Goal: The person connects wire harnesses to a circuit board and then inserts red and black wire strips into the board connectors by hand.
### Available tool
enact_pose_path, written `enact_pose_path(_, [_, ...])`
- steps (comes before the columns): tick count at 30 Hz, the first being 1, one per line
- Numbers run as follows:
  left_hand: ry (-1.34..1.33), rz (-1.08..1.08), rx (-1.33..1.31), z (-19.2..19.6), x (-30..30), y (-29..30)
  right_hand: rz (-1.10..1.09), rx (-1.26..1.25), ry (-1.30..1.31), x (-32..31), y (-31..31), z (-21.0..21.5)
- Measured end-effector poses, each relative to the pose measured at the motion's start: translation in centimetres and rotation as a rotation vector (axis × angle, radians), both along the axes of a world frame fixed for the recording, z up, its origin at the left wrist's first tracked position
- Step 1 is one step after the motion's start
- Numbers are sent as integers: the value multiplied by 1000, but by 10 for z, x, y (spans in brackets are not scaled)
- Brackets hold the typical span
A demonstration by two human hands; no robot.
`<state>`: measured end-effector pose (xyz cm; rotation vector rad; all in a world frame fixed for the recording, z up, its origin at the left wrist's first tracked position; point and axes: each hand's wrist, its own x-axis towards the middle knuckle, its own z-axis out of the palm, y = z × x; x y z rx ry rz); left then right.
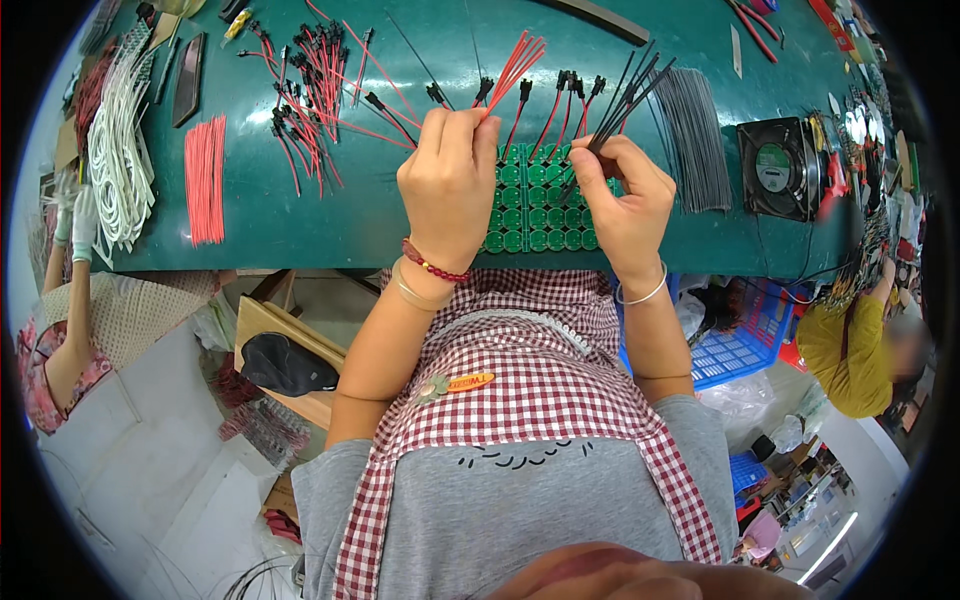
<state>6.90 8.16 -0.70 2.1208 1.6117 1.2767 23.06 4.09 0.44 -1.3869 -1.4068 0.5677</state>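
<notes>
left hand [447,170]: fist-ish, pinching red wires [514,70] | right hand [632,195]: thumb-and-finger pinch on black wires [614,120] | wires aimed roughly 1 o'clock, forearms [385,350] up from 6

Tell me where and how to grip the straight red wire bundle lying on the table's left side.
The straight red wire bundle is probably best pinched across its middle, from above, squeezing its two long sides together: it lies flat, its wires parallel, and green tabletop shows along both sides.
</notes>
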Motion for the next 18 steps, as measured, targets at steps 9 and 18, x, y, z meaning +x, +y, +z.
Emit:
enact_pose_path(9, [50,-55,-74,11,1,0,-28,-33,-12,2,-1,12])
enact_pose_path(18, [-83,-55,-152,7,1,-10,33,-116,188,3,-8,8])
